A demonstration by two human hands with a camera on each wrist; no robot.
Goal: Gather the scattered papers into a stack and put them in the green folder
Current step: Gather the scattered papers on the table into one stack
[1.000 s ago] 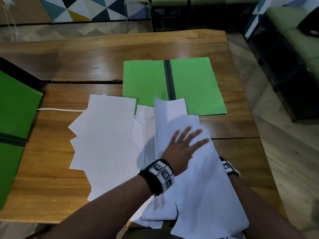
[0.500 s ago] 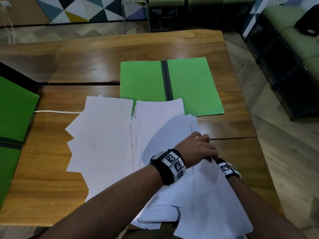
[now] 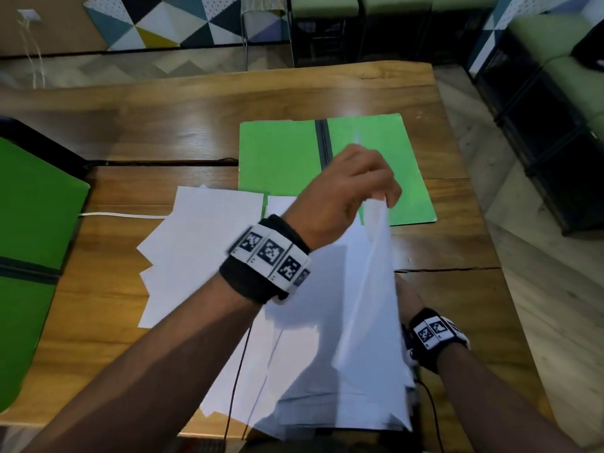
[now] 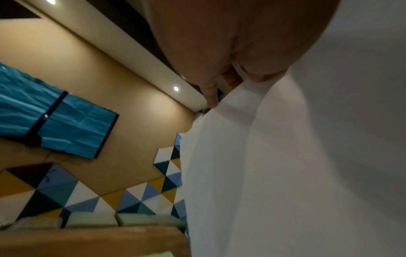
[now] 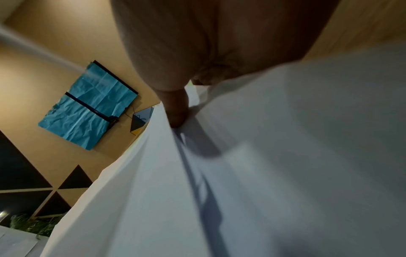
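Observation:
The green folder (image 3: 281,152) lies open on the wooden table (image 3: 163,132), beyond the papers. My left hand (image 3: 380,196) is raised over the folder's near edge and grips the top edge of a sheaf of white papers (image 3: 366,305), which stands lifted on its side. In the left wrist view the fingers (image 4: 211,93) curl against the papers (image 4: 285,156). My right hand (image 3: 404,297) is mostly hidden behind the sheaf's right side. In its wrist view the thumb (image 5: 177,111) presses into the papers (image 5: 241,173). More sheets (image 3: 202,243) lie fanned flat to the left.
A second green folder (image 3: 29,223) lies at the table's left edge, and a white cable (image 3: 124,215) runs from it under the fanned sheets. A thin black cord (image 3: 238,371) hangs below my left forearm. The table's right edge (image 3: 483,223) drops to the floor, with dark shelving beyond.
My left hand went from lying flat on the papers to curling over their far edge, then lifted the sheaf up on its side toward the folder. The right hand stayed behind it.

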